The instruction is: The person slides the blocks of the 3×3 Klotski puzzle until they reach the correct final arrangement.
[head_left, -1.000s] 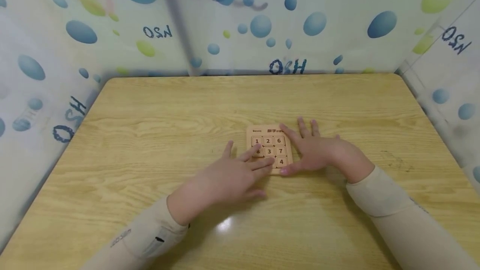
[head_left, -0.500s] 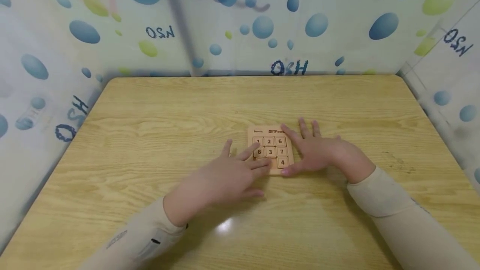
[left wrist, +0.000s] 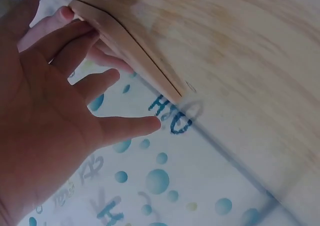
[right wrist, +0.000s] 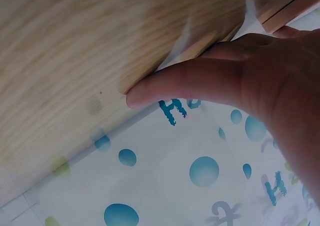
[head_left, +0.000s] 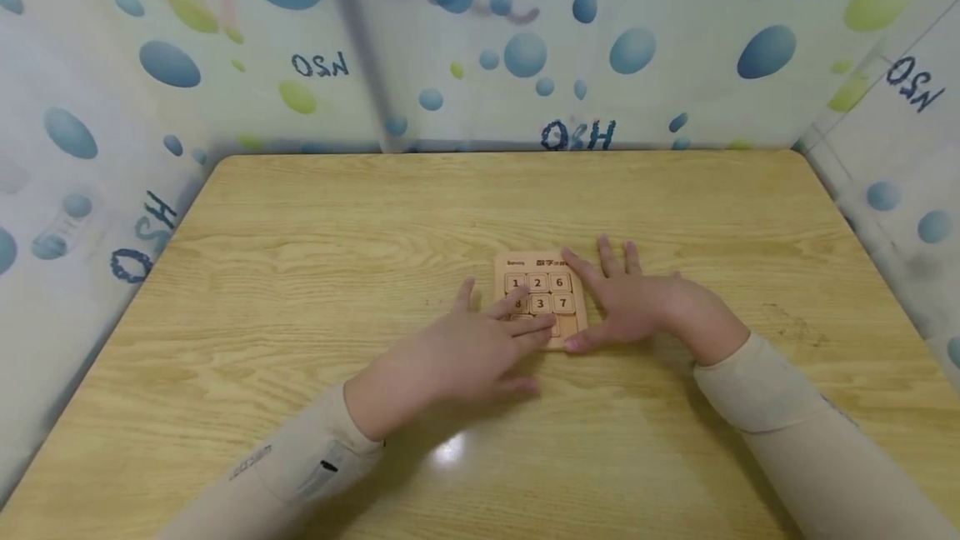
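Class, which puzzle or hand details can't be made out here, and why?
Head view: any numbers in the puzzle board's bottom row, covered by the left hand.
Head view: the end of its printed title, tiny and partly behind the right hand.
Left wrist view: tile numbers; the puzzle board shows edge-on.
Right wrist view: part of that hand, cut off by the right edge.

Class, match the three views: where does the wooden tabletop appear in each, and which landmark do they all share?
Head: the tabletop spans the middle and bottom, under the number puzzle.
Left wrist: the tabletop fills the upper right, right of the left hand.
Right wrist: the tabletop fills the upper left, left of the right hand.
Shared landmark: the blue-spotted wall, at the top in head, at the bottom in both wrist views.
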